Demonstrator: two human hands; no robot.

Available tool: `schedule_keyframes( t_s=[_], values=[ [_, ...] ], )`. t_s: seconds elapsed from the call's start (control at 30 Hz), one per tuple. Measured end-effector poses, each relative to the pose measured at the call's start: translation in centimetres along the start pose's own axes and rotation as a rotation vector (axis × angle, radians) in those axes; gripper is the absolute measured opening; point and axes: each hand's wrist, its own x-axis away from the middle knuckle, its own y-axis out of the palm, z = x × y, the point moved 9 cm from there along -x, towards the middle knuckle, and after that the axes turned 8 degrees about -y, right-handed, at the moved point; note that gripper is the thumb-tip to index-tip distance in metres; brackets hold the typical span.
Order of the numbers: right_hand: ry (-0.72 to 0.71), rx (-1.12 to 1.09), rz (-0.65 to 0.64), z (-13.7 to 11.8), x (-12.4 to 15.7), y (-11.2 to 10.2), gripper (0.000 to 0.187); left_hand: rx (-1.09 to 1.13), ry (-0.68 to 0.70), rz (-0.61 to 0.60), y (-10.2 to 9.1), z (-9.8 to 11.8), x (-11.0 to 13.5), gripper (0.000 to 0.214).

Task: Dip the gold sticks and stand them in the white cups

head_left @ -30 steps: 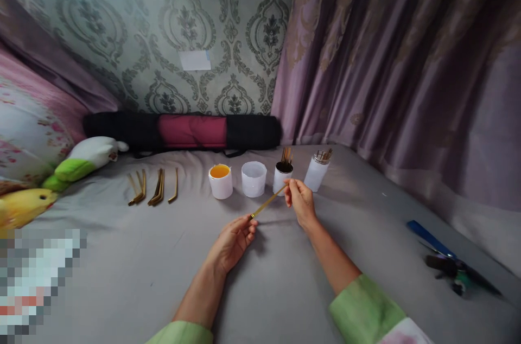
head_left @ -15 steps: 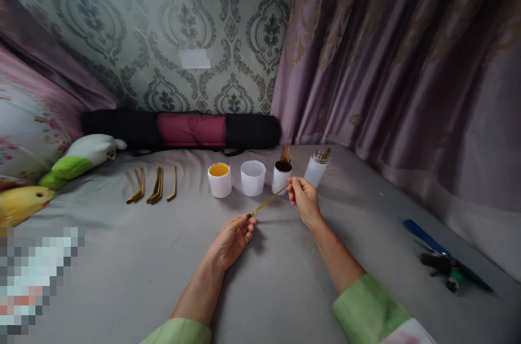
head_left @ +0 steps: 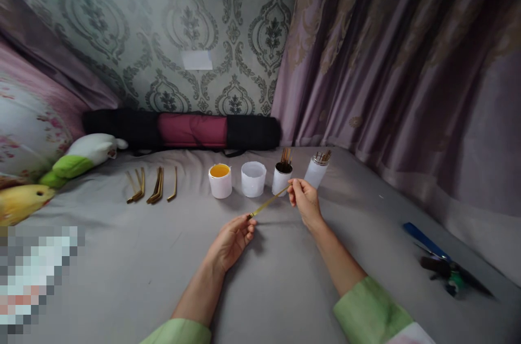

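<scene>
A thin yellow stick [head_left: 266,205] with a darker brown lower end slants up between my two hands. My left hand [head_left: 235,238] pinches that brown end between thumb and fingers. At the upper end, the fingertips of my right hand [head_left: 304,200] are closed on the stick, just in front of a white cup [head_left: 280,182] holding several brown sticks. Behind the hands, a white cup with orange-yellow contents [head_left: 220,185] and a translucent white cup [head_left: 253,184] stand upright. A taller white container of sticks [head_left: 315,170] leans a little at the right.
Several bent golden-brown sticks [head_left: 155,186] lie in groups on the grey cloth at left. Scissors [head_left: 431,243] and dark tools rest at right. Plush toys [head_left: 87,154] sit far left. A black and maroon roll [head_left: 191,129] lies along the wall.
The view has shifted slightly. Both hands keep their hold on the yellow stick in nearly the same place.
</scene>
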Motion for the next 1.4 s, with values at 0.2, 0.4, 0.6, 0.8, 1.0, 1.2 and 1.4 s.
schedule_keyframes(
  t_s=[0.2, 0.4, 0.6, 0.8, 1.0, 1.2, 1.4],
  values=[
    [0.003, 0.006, 0.011, 0.1, -0.2, -0.1, 0.031, 0.003, -0.003, -0.003, -0.2, -0.1, 0.0, 0.013],
    [-0.007, 0.010, 0.039, -0.4, -0.7, -0.6, 0.032, 0.021, -0.008, -0.024, -0.3, -0.1, -0.2, 0.014],
    [-0.057, 0.009, 0.067, -2.2, -2.0, -1.9, 0.029, 0.052, -0.020, -0.040, -0.3, -0.1, -0.1, 0.018],
    [-0.120, 0.008, 0.109, -4.6, -3.6, -3.5, 0.027, 0.077, -0.026, -0.053, -0.2, -0.1, -0.2, 0.016],
    [-0.184, 0.046, 0.184, -6.7, -5.2, -5.6, 0.025, 0.072, -0.021, -0.060, 0.0, 0.0, 0.0, 0.017],
    [-0.240, 0.080, 0.246, -8.6, -6.6, -7.1, 0.023, 0.072, -0.012, -0.054, 0.0, 0.1, 0.1, 0.015],
    [-0.272, 0.087, 0.294, -10.2, -7.6, -7.7, 0.022, 0.069, -0.014, -0.060, -0.1, 0.0, -0.1, 0.016]
  ],
)
